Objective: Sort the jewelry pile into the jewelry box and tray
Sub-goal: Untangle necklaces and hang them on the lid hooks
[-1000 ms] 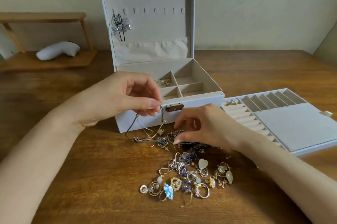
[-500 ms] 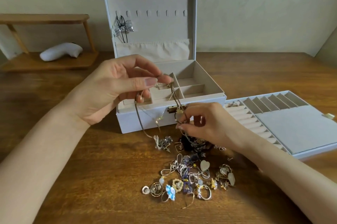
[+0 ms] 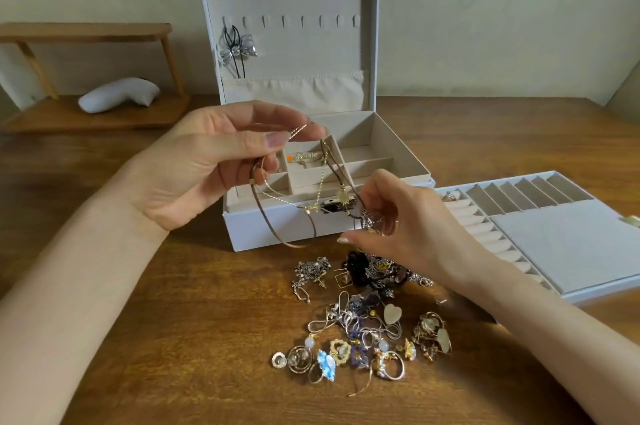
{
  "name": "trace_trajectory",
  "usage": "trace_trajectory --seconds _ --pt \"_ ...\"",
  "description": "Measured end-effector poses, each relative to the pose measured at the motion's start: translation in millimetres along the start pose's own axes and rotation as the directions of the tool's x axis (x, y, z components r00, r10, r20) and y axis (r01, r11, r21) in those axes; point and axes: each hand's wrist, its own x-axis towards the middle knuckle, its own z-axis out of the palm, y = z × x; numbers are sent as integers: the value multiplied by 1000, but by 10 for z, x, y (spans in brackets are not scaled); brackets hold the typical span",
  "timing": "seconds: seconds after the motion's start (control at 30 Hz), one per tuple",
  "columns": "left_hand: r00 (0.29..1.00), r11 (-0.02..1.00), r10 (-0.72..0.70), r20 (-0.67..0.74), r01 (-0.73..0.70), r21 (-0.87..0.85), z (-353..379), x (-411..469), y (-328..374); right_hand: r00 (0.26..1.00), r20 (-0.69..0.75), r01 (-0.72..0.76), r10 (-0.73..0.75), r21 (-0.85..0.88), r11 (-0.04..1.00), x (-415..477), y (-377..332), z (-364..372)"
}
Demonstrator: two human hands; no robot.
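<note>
My left hand pinches tangled gold necklace chains and holds them up in front of the open white jewelry box. The chains hang in loops to just above the table. My right hand pinches the lower end of the tangle, where a small silvery piece sits. The jewelry pile of rings, earrings and pendants lies on the wooden table below both hands. The white tray with ring rolls and slots lies to the right of the box. One small piece lies in a box compartment.
A silver bow piece on a black cord hangs inside the box lid. A wooden shelf with a white curved object stands at the back left. A ring sits in the tray's far-left corner.
My left hand has lifted the chains up from the pile to box height. My right hand rose off the pile and took hold of the tangle's lower end.
</note>
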Motion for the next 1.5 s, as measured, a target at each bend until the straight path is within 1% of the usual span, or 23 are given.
trace_trajectory --seconds 0.07,0.13,0.2,0.3,0.4,0.47,0.5,0.53,0.6,0.67,0.7,0.8,0.87,0.97,1.07,1.13,1.17,1.23,1.3,1.37,1.47,1.5 --pt "1000 1000 2 2 -2 -3 4 -1 -3 999 -52 -7 7 -11 1000 -2 -2 20" --pt "1000 1000 0 1 0 -11 3 -2 -7 995 -100 14 -17 -34 999 2 11 31" --pt "1000 1000 5 0 -5 -11 1 -2 -5 990 -137 33 -34 -9 999 5 29 19" --pt "1000 1000 20 -22 -20 2 -18 3 2 981 -191 34 -14 100 994 15 40 -35" --pt "998 999 40 -54 -39 24 -43 1 13 973 -228 71 -38 141 987 38 43 -86" --pt "996 998 48 -76 -45 33 -57 -4 18 978 -207 61 -14 221 973 56 60 -131" --pt "995 998 45 -84 -42 36 -62 -5 19 983 -181 40 18 311 950 64 67 -162" --pt "995 999 37 -92 -33 37 -64 -7 19 988 -147 17 50 424 905 70 76 -199" --pt "994 999 11 -105 -8 34 -63 -2 14 992 -74 -28 97 637 770 79 94 -273" --pt "992 1000 -17 -121 19 20 -57 11 1 992 -22 -61 126 782 621 86 110 -328" --pt "991 1000 -24 -132 26 14 -56 21 -10 990 -7 -74 141 825 561 93 126 -349" --pt "979 998 -25 -203 36 52 -83 43 -38 988 50 -112 146 884 453 119 186 -382" --pt "970 995 -12 -244 36 96 -100 44 -45 988 60 -111 145 922 371 130 220 -392" --pt "963 989 -7 -268 46 142 -98 44 -46 988 32 -57 151 984 167 127 225 -420" --pt "961 981 -18 -276 70 182 -86 47 -54 983 -9 3 181 999 33 128 201 -463" --pt "957 979 -15 -290 73 190 -87 51 -54 976 -10 23 216 998 -59 136 204 -483" --pt "954 980 -11 -299 69 186 -94 52 -52 970 -7 29 242 996 -86 140 206 -493" --pt "949 985 3 -316 51 163 -115 54 -45 954 -7 38 300 994 -99 141 209 -516" --pt "944 989 16 -329 33 142 -143 54 -42 941 -17 51 338 995 -90 133 224 -544" --pt "941 991 21 -337 25 132 -160 54 -45 936 -37 56 350 997 -44 123 226 -571" --pt "939 991 18 -343 29 129 -157 54 -51 928 -105 91 357 994 57 100 210 -604" --pt "941 990 12 -339 36 136 -153 55 -54 930 -127 113 346 992 61 93 209 -618"
